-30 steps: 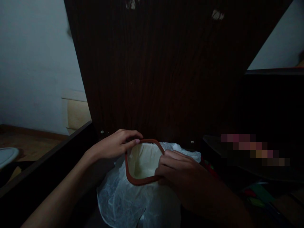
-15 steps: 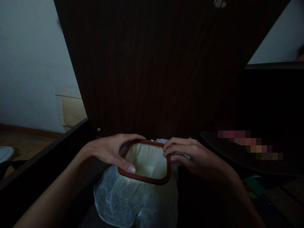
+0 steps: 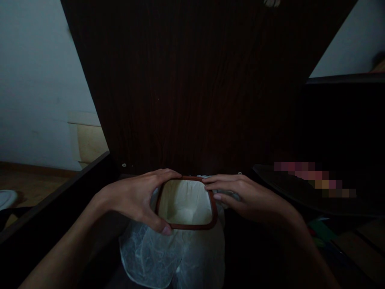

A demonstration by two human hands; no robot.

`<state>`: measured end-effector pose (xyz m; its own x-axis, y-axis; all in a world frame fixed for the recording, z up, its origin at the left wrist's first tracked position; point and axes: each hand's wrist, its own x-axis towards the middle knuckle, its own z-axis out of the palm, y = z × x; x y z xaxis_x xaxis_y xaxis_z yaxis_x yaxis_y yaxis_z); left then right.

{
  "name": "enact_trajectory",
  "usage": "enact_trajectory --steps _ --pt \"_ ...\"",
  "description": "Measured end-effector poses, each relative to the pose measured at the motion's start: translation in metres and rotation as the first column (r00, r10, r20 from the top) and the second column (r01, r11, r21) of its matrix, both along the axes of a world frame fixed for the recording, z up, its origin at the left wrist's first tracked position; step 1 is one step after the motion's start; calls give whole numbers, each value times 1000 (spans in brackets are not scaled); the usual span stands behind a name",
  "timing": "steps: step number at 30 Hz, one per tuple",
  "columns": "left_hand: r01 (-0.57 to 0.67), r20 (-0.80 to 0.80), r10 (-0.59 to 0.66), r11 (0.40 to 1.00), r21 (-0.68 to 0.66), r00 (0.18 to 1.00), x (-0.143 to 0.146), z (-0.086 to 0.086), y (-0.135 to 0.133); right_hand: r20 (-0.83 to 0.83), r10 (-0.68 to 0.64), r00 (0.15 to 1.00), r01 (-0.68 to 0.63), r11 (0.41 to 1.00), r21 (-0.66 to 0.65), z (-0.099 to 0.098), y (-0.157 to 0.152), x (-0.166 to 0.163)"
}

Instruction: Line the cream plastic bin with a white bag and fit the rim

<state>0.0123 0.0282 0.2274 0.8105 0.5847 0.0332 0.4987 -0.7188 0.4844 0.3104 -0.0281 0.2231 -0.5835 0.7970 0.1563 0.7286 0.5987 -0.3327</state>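
Observation:
A small cream bin with a dark red square rim (image 3: 192, 227) stands low in the middle of the dim view, lined with a thin white plastic bag (image 3: 150, 253) that hangs down its outside. My left hand (image 3: 135, 198) grips the rim's left side, thumb on the near corner and fingers curled over the far corner. My right hand (image 3: 243, 196) lies on the right side of the rim, fingers pressed together over the edge and the bag.
A tall dark wooden panel (image 3: 192, 88) rises right behind the bin. A dark board edge (image 3: 54, 200) slants along the left. Wooden floor (image 3: 33, 182) and a white wall (image 3: 36, 80) show at left. Dark cluttered things lie at right (image 3: 319, 233).
My right hand moved from the near right of the rim to its far right edge. My left thumb slid down to the near corner. The rim sits more level now.

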Motion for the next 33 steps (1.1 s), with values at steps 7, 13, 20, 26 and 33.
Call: enact_trajectory --steps 7,13,20,26,33 --pt "-30 -30 30 1000 10 999 0 3 -2 76 -136 988 147 976 -159 2 -3 -7" --pt "-58 -43 57 998 -2 997 -1 6 -3 117 -153 981 177 955 -238 6 -5 -16" --pt "-60 -51 58 998 -30 997 -1 6 -1 123 -163 979 194 932 -307 6 -6 -19" --pt "-31 -30 29 997 -64 999 -3 4 -1 116 -163 980 193 924 -331 5 -7 -19" --pt "-113 -160 103 992 -59 982 -3 3 -1 149 -157 976 201 912 -358 4 -6 -20"
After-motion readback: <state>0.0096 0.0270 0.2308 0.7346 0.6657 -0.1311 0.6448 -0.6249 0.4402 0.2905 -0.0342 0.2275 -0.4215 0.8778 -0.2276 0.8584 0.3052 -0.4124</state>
